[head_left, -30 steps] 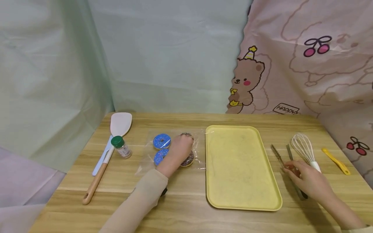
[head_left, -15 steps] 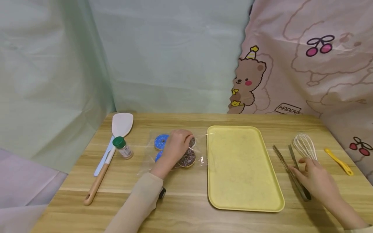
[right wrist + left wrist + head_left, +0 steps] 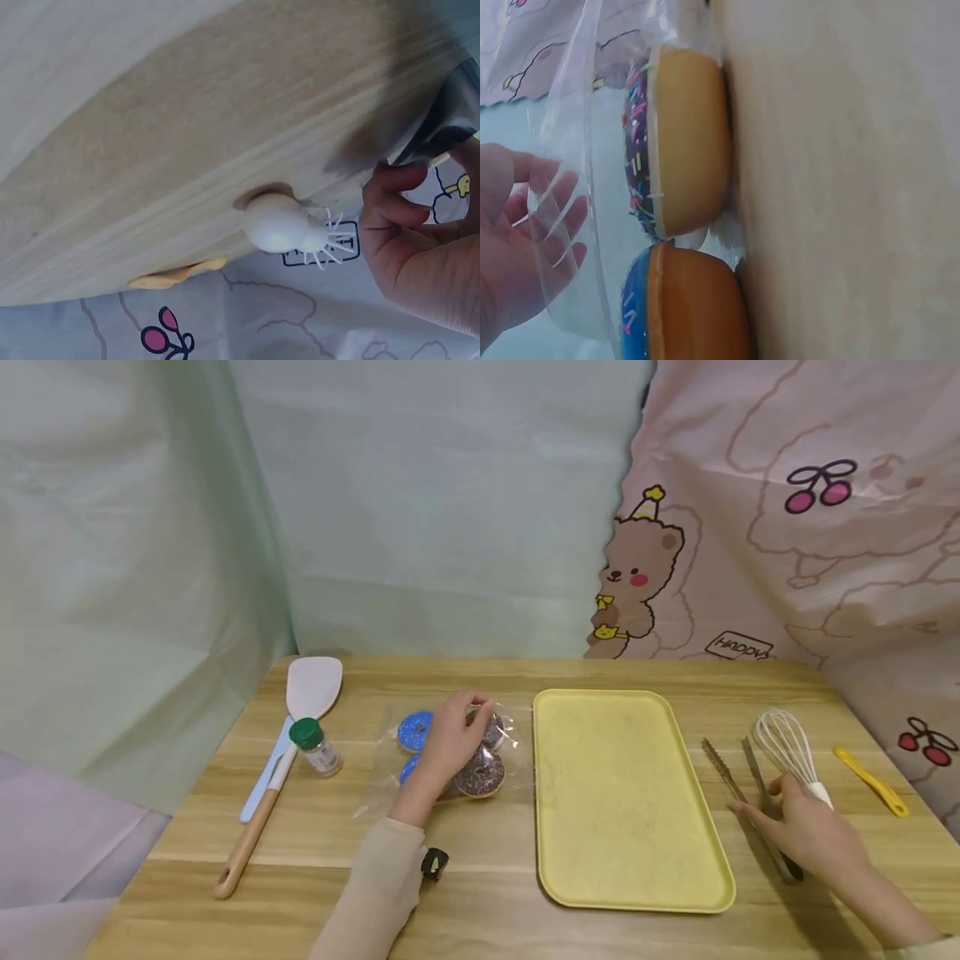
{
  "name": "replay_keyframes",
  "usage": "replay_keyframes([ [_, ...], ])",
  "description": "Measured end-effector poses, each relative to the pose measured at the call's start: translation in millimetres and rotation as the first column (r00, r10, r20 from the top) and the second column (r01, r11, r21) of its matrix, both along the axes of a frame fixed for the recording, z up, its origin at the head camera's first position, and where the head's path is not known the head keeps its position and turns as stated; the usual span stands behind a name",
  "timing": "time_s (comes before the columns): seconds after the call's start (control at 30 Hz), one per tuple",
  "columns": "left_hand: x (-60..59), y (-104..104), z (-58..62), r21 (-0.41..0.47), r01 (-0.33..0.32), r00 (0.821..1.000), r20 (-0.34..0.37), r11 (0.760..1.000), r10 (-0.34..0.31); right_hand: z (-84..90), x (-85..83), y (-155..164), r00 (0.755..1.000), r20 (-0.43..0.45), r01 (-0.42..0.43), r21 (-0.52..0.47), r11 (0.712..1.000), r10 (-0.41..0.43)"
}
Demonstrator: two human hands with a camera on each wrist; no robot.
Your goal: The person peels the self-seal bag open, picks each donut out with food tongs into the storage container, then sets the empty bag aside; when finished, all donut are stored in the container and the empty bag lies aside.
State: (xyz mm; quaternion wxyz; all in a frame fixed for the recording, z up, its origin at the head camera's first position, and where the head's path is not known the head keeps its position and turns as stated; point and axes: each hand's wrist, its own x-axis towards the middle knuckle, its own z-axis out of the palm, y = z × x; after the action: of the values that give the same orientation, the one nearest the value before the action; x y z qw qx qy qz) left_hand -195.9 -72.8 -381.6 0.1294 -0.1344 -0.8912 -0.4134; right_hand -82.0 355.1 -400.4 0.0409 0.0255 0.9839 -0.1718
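A clear plastic bag [image 3: 375,789] holding several donuts lies left of the yellow tray [image 3: 626,810]. My left hand [image 3: 450,743] rests on top of it, fingers curled into the film. Two blue donuts [image 3: 413,730] and a chocolate sprinkled donut [image 3: 480,774] show around the hand. In the left wrist view the chocolate donut [image 3: 682,142] and a blue donut [image 3: 690,307] stand edge-on, with my left hand [image 3: 517,247] behind the film [image 3: 570,112]. My right hand [image 3: 806,831] grips the metal tongs [image 3: 722,768] right of the tray; its curled fingers [image 3: 397,214] show beside the tongs [image 3: 450,112].
A white whisk [image 3: 783,743] and a yellow tool [image 3: 870,768] lie right of the tongs. At the left are a wooden-handled spatula [image 3: 311,685], a pale blue utensil [image 3: 262,772] and a green-capped jar [image 3: 315,747]. Cloth backdrops close in the table.
My left hand has drawn the bag film up and shifted off the front chocolate donut. My right hand slid along the tongs and closed round them.
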Motion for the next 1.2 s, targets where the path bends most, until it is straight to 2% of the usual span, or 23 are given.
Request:
replay_keyframes([
  [0.17,-3.1,-3,1.1,0.032,0.033,0.999,-0.01,0.999,-0.032,-4.5,-2.4,1,1.0,0.014,-0.003,0.018,1.0,0.003],
  [0.37,-4.7,-7,2.3,0.009,0.1,0.995,-0.016,0.995,-0.099,-4.7,-3.9,1,1.0,-0.004,-0.007,0.043,0.999,0.007],
  [0.5,-4.7,-8,3.3,0.004,0.124,0.992,0.003,0.992,-0.124,1.1,-5.4,-2,0.997,-0.075,-0.007,0.013,1.0,0.008],
  [0.63,-4.4,-9,4.8,-0.034,0.104,0.994,-0.008,0.994,-0.105,8.0,-9.7,-10,0.986,-0.16,-0.037,-0.009,0.999,0.035],
  [0.7,-4.4,-10,5.4,-0.068,0.093,0.995,-0.02,0.993,-0.094,10.9,-14.2,-15,0.976,-0.21,-0.065,-0.013,0.998,0.061],
  [0.83,-5.0,-10,5.6,-0.138,0.077,0.995,-0.055,0.987,-0.086,12.9,-26.1,-26,0.939,-0.308,-0.156,0.001,0.988,0.149],
  [1.0,-5.5,-8,5.0,-0.195,0.074,0.989,-0.108,0.978,-0.096,17.1,-36.4,-46,0.915,-0.329,-0.237,0.028,0.971,0.233],
  [1.1,-5.7,-9,4.5,-0.211,0.061,0.99,-0.114,0.976,-0.086,22.0,-42.8,-60,0.901,-0.326,-0.284,0.055,0.957,0.286],
  [1.2,-5.0,-10,5.4,-0.219,0.062,0.99,-0.113,0.974,-0.088,26.2,-51.3,-74,0.864,-0.353,-0.353,0.083,0.932,0.358],
])
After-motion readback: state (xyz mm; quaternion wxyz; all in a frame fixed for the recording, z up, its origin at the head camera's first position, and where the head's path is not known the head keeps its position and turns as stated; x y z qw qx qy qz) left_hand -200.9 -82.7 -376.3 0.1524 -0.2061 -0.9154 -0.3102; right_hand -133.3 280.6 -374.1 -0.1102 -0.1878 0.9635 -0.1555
